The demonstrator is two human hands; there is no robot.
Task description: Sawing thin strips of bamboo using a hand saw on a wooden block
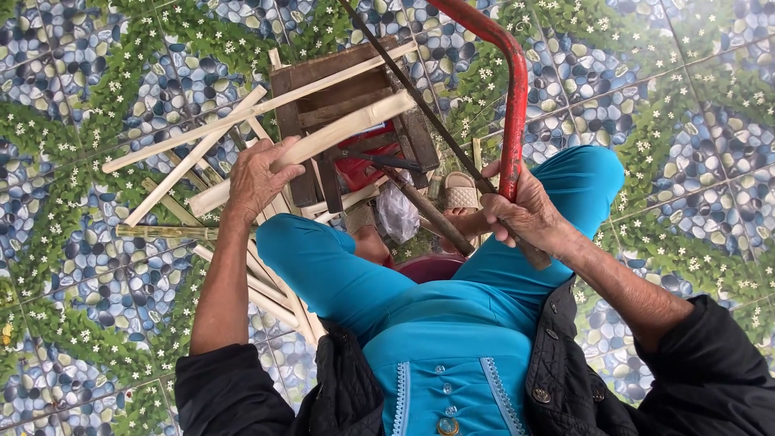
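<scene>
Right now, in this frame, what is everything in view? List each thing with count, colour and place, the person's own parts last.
Split bamboo strips: many, pale cream, fanned over the floor at left, some across the stool.
Thick bamboo slat: one, pale, lying over the stool under the left hand.
Wooden stool: one, dark brown, top centre.
Bow saw with red tubular frame: one, red frame, dark blade, held at right.
Plastic bag: one, clear, below the stool.
Sandal: one, beige, by the saw blade.
Tiled floor: pebble-and-flower pattern, blue and green, all around.
Legs in trousers: two, turquoise, centre.
Jacket sleeves: two, black, bottom.
Left hand: on the slat.
Right hand: gripping the saw.
</scene>
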